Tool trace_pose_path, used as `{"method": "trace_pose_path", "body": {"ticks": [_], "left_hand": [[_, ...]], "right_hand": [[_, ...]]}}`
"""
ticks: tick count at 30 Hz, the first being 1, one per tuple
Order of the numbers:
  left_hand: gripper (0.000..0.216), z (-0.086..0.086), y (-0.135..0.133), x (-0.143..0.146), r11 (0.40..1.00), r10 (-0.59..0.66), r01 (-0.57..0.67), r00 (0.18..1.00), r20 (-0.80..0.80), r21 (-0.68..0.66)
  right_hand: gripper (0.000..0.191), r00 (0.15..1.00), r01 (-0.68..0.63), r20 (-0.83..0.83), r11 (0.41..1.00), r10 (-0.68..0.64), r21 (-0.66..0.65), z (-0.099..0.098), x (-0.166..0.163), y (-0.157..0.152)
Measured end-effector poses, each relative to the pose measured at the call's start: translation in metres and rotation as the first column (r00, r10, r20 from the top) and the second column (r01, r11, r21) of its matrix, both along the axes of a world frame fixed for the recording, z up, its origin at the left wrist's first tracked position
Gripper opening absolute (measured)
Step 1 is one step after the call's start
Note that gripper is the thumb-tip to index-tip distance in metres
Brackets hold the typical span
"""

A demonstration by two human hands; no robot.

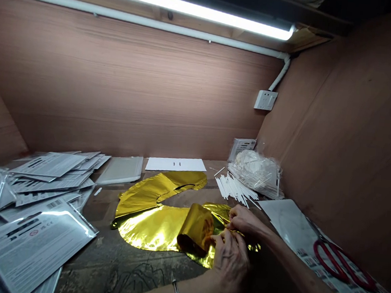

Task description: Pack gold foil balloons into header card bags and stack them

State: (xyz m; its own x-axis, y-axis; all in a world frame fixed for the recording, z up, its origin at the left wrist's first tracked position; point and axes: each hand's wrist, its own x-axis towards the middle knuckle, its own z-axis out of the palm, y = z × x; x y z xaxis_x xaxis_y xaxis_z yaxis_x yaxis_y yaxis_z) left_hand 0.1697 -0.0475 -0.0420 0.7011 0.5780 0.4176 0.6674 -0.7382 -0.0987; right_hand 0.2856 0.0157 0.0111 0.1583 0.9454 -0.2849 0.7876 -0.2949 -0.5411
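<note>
A flat, uninflated gold foil balloon (153,226) lies on the worktop, curved like a hook, with its right part folded back over itself in a loose roll. My left hand (230,258), with a bangle at the wrist, presses on the folded foil with curled fingers and grips it. Just beyond it, my right hand (243,219) is closed, pinching the foil near the balloon's right end. The fingertips of both hands are partly hidden by the foil and the knuckles.
Several printed packets (40,237) are heaped at the left. Clear sleeves (120,171) and a white card (175,164) lie at the back. White sticks (235,188) sit by a plastic bag (256,167). Red-handled scissors (344,264) rest on a printed sheet (286,218) at the right.
</note>
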Motion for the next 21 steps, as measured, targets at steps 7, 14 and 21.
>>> {"method": "trace_pose_path", "body": {"ticks": [7, 14, 21], "left_hand": [[0.047, 0.011, 0.003, -0.056, 0.960, -0.206, 0.208, 0.978, 0.028, -0.185], [0.033, 0.005, 0.008, -0.112, 0.858, -0.513, 0.505, 0.853, -0.098, -0.092], [0.022, -0.008, 0.006, -0.114, 0.820, -0.558, 0.568, 0.821, -0.120, 0.067]], "right_hand": [[0.016, 0.915, 0.229, -0.327, 0.971, -0.237, -0.064, -0.018, -0.023, -0.055], [0.031, 0.995, -0.040, 0.097, 0.974, 0.019, 0.221, 0.011, -0.052, -0.091], [0.051, 0.687, -0.709, 0.442, 0.667, 0.577, 0.231, -0.005, -0.097, -0.024]]}}
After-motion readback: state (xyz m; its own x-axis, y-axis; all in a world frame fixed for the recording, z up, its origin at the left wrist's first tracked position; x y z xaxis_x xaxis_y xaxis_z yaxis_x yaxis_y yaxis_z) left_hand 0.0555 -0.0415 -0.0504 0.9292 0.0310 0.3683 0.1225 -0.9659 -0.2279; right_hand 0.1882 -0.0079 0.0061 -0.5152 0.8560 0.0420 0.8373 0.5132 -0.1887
